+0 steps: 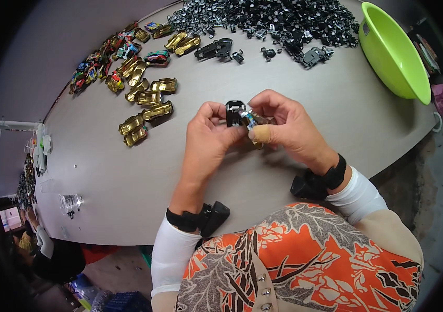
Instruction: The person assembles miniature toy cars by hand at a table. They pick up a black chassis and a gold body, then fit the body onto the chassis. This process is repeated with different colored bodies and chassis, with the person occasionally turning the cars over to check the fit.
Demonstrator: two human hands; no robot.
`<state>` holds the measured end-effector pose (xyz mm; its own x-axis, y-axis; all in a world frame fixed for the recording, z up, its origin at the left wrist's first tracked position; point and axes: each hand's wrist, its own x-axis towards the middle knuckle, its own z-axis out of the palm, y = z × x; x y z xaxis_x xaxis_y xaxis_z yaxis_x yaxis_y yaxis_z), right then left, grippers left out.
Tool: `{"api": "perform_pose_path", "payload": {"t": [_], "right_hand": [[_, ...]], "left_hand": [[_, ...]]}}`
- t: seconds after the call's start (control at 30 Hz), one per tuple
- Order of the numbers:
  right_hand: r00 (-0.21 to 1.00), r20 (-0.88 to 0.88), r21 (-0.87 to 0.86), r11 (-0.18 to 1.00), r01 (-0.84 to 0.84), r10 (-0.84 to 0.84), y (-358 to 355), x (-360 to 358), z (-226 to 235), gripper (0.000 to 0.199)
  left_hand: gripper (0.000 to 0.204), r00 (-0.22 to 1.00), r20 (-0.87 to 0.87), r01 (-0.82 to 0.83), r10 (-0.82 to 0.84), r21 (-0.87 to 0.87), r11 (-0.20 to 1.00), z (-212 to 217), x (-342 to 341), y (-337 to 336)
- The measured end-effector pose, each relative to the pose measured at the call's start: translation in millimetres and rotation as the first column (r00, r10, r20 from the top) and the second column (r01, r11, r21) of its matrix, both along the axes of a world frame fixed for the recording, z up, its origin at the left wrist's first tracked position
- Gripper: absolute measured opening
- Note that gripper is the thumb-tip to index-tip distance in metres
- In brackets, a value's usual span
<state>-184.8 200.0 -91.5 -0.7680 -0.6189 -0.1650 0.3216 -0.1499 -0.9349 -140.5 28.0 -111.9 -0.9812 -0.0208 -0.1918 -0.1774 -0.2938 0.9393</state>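
Observation:
In front of my chest, above the table (180,177), my left hand (204,138) pinches a black toy car base (235,111) between thumb and fingers. Against its right side, my right hand (294,127) grips a small toy car body (249,120) with shiny, multicoloured patches. The two pieces meet or overlap between my fingertips; whether they are joined I cannot tell. A tan bandage or finger cover wraps the right thumb. Nearest to the left hand lie several gold toy cars (157,111).
Colourful toy car bodies (94,70) lie along the far left edge. A large heap of black and silver car parts (268,21) covers the back, with a few loose black bases (215,49) before it. A green basin (396,57) leans at the right; a clear cup (69,203) stands left, near another person's arm (44,242).

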Motion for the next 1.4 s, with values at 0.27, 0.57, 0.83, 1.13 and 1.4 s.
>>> {"api": "perform_pose_path", "payload": {"t": [0.27, 0.57, 0.83, 1.13, 1.4], "right_hand": [[0.997, -0.045, 0.084, 0.995, -0.063, 0.067, -2, 1, -1, 0.032], [0.998, -0.033, -0.027, 0.998, -0.054, 0.053, -2, 8, 3, 0.039], [0.975, -0.128, -0.181, 0.97, 0.159, -0.184, 1, 10, 8, 0.039], [0.938, -0.304, -0.026, 0.985, 0.169, -0.169, -1, 19, 15, 0.032], [0.919, -0.348, -0.028, 0.982, 0.189, -0.187, -7, 19, 4, 0.028]], "left_hand": [[0.02, 0.993, -0.089, 0.078, -0.077, 0.009, 0.997, 0, 13, -11], [0.053, 0.988, -0.076, 0.145, -0.132, 0.196, 0.97, 4, 17, -10], [0.046, 0.998, 0.01, 0.052, -0.066, 0.494, 0.868, 2, 14, -13], [0.045, 0.999, 0.0, 0.039, -0.045, 0.495, 0.868, 2, 15, -7], [0.043, 0.998, -0.004, 0.056, -0.062, 0.492, 0.869, 0, 15, -6]]}}
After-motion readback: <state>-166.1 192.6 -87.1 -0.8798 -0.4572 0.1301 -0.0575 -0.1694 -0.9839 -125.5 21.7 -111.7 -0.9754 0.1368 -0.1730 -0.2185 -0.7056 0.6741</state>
